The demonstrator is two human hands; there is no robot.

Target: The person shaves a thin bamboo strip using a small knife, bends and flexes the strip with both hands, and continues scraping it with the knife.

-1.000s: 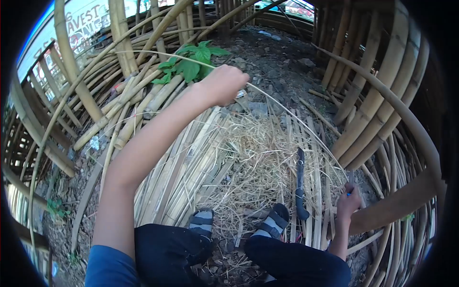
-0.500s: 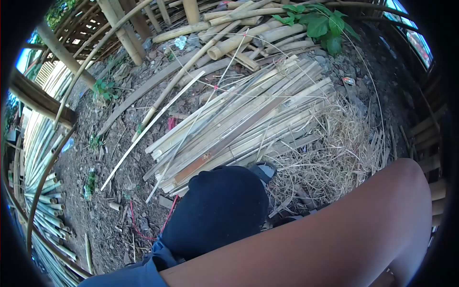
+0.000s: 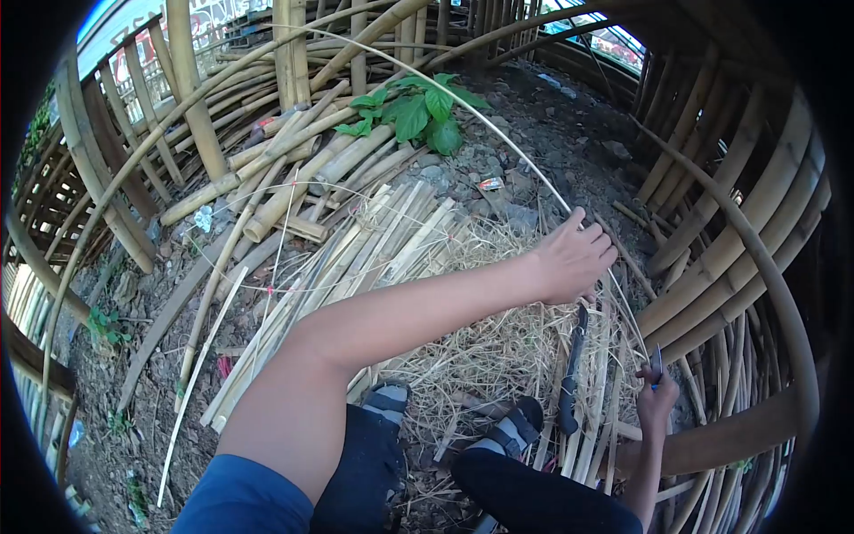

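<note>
My left hand (image 3: 576, 258) is closed around a long, thin bamboo strip (image 3: 513, 147), which bows from the upper left down past my fingers to the right. Lower right, my right hand (image 3: 656, 398) grips a small knife (image 3: 656, 365), its blade pointing up beside the lower end of the strip. Between the hands and my feet, a long dark machete (image 3: 572, 378) lies on split bamboo pieces. Pale curly shavings (image 3: 476, 329) cover the ground under my left forearm.
A pile of split bamboo slats (image 3: 356, 258) lies to the left. Thicker bamboo poles (image 3: 347, 165) and a green leafy plant (image 3: 425, 116) are behind it. A bamboo fence (image 3: 729, 258) curves along the right. My sandalled foot (image 3: 511, 430) stands among shavings.
The view has swung to the right. Both hands have come into sight, the left with the bamboo strip and the right with the small knife. The machete is now visible too.
</note>
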